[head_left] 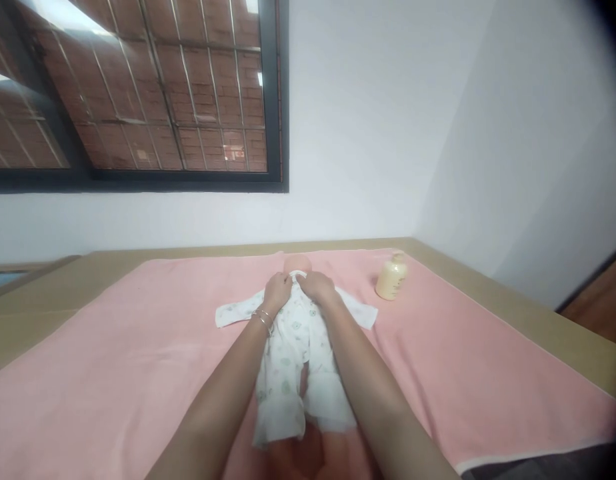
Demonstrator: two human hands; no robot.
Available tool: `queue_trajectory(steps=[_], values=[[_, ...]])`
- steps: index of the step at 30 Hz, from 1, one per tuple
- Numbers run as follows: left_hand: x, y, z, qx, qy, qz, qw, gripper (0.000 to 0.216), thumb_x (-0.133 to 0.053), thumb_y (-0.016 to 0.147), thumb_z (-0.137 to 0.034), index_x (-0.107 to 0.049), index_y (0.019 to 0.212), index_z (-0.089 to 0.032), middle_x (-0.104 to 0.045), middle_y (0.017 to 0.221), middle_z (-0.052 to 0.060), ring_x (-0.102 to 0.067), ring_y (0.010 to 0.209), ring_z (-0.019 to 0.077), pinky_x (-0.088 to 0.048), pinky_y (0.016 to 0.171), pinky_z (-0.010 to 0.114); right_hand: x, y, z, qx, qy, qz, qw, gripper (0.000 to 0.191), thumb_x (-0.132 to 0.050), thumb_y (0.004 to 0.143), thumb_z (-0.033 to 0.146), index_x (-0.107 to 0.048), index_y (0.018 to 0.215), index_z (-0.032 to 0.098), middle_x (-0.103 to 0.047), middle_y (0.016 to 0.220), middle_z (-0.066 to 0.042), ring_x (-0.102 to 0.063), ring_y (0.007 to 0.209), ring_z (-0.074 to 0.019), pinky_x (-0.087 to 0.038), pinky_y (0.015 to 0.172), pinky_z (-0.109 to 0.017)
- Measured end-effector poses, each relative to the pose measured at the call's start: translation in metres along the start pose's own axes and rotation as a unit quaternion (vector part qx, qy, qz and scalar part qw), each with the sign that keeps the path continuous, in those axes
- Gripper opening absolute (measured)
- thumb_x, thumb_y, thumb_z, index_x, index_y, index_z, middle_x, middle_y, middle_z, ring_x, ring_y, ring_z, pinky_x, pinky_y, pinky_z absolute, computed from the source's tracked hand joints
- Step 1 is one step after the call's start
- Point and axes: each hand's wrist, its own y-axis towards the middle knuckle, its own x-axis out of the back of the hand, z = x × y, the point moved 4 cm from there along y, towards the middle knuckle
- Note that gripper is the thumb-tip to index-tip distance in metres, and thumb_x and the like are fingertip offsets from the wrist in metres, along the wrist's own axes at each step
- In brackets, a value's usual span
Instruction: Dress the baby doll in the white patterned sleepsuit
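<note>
Both hands at the collar of a white printed baby romper [293, 347] worn by a pink plastic doll [297, 263] lying face-up mid-way along a pink terry towel [113, 373]. Left hand [277, 291], silver bangle [263, 319] at the wrist, pinching the neckline fabric; right hand [317, 287] closed on the same collar, touching the left. Cream plastic lotion bottle [392, 278] upright near the doll's head, to the right. Tan table edge [538, 313] beyond the towel.

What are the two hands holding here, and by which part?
Both the left hand and right hand grip the white printed cloth baby garment at its collar, under the doll's head.
</note>
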Motion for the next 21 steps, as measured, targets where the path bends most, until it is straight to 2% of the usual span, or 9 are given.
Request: queue_trajectory(steps=[5, 9, 13, 18, 21], values=[[-0.004, 0.0, 0.004, 0.029, -0.014, 0.039, 0.999, 0.046, -0.028, 0.091, -0.037, -0.067, 0.085, -0.013, -0.067, 0.094, 0.014, -0.06, 0.085, 0.0215, -0.039, 0.072, 0.028, 0.008, -0.004, 0.008, 0.032, -0.001, -0.015, 0.999, 0.053, -0.033, 0.091, 0.05, -0.062, 0.113, 0.013, -0.062, 0.115, -0.016, -0.056, 0.107, -0.0281, -0.038, 0.091, -0.036], [-0.005, -0.001, 0.005, 0.016, -0.004, 0.019, 1.0, 0.046, -0.028, 0.091, -0.036, -0.068, 0.083, -0.013, -0.067, 0.092, 0.014, -0.059, 0.084, 0.0212, -0.039, 0.075, 0.028, 0.0, 0.001, -0.004, -0.015, 0.021, 0.009, 1.0, 0.06, -0.025, 0.091, 0.055, -0.059, 0.12, 0.014, -0.06, 0.12, -0.015, -0.055, 0.11, -0.0296, -0.04, 0.09, -0.039], [-0.003, -0.004, 0.004, -0.001, -0.019, -0.022, 1.0, 0.041, -0.031, 0.09, -0.034, -0.066, 0.081, -0.015, -0.067, 0.09, 0.011, -0.058, 0.082, 0.0182, -0.039, 0.073, 0.026, -0.004, 0.003, -0.009, -0.02, 0.028, 0.024, 0.999, 0.063, -0.023, 0.091, 0.057, -0.059, 0.121, 0.015, -0.059, 0.121, -0.014, -0.054, 0.111, -0.0309, -0.04, 0.089, -0.04], [-0.004, -0.002, 0.007, 0.027, -0.041, 0.011, 0.999, 0.04, -0.032, 0.089, -0.034, -0.065, 0.077, -0.014, -0.066, 0.083, 0.011, -0.058, 0.073, 0.0183, -0.037, 0.065, 0.026, 0.004, -0.002, 0.004, 0.012, 0.002, -0.016, 1.0, 0.05, -0.032, 0.091, 0.048, -0.062, 0.113, 0.015, -0.063, 0.114, -0.014, -0.056, 0.106, -0.0289, -0.039, 0.09, -0.04], [-0.003, -0.002, 0.005, 0.022, -0.037, 0.011, 0.999, 0.042, -0.032, 0.09, -0.035, -0.064, 0.075, -0.013, -0.066, 0.081, 0.012, -0.058, 0.072, 0.0185, -0.037, 0.065, 0.027, 0.003, -0.003, 0.006, 0.01, 0.008, -0.024, 1.0, 0.05, -0.031, 0.091, 0.049, -0.062, 0.112, 0.016, -0.064, 0.113, -0.014, -0.056, 0.107, -0.0281, -0.038, 0.09, -0.039]])
